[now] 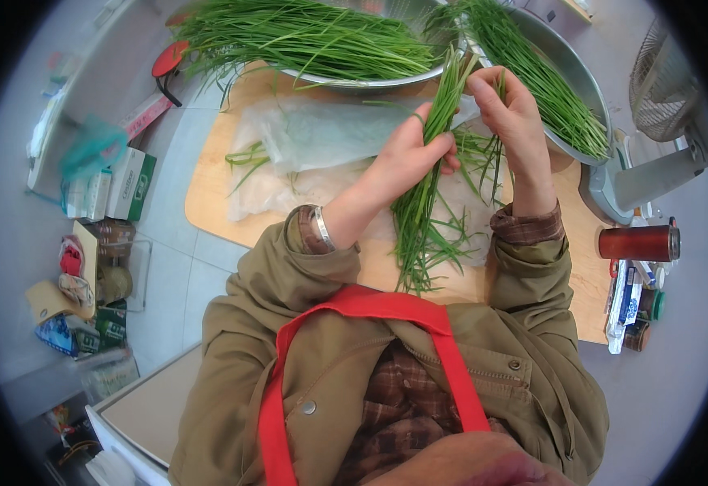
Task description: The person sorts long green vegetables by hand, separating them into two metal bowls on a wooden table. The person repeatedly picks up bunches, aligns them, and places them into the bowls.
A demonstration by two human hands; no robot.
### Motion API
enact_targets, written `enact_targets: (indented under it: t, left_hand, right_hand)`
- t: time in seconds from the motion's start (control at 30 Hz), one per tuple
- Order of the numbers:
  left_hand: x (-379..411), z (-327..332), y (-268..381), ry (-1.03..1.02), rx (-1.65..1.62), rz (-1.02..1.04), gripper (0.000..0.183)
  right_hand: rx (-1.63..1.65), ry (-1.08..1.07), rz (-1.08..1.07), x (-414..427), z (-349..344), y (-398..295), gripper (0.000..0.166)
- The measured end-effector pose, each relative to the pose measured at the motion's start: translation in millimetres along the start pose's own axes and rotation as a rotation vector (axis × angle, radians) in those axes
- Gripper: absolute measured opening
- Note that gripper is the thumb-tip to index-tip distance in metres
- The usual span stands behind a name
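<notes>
My left hand [418, 149] is closed around a bunch of garlic chives [418, 209], whose pale stem ends point up and away from me. The leafy tips hang down over the wooden table [208, 200]. Just right of the stems, my right hand [506, 103] pinches a few thin strands [500, 146] between thumb and fingers. Beneath both hands lie loose green leaves [451, 237] on a clear plastic sheet [330, 133], which is crumpled and spread over the table.
Behind the table a metal colander [360, 82] holds a large heap of chives, and a metal bowl [597, 115] at the right holds another. A red thermos [636, 243] and small packages [630, 294] line the right edge. A fan [664, 85] stands beyond. Boxes [129, 182] are at left.
</notes>
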State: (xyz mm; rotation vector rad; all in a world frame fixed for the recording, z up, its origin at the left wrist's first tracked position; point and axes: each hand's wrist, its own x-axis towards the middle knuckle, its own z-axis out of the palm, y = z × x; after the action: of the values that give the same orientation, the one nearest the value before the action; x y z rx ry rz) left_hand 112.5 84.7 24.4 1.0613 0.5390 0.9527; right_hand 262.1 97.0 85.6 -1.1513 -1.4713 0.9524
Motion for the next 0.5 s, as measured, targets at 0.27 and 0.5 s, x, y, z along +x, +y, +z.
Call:
enact_targets:
  t: [0.27,0.5]
  left_hand:
    - [-0.7,1.0,3.3,-0.002,0.073,0.015,0.038]
    - [-0.7,-0.4,0.8,-0.028,0.053,0.026,0.040]
  right_hand:
    - [-0.100,0.042,-0.068,3.2,-2.8,4.8,0.020]
    - [0.019,0.072,-0.017,3.9,-9.4,1.5,0.019]
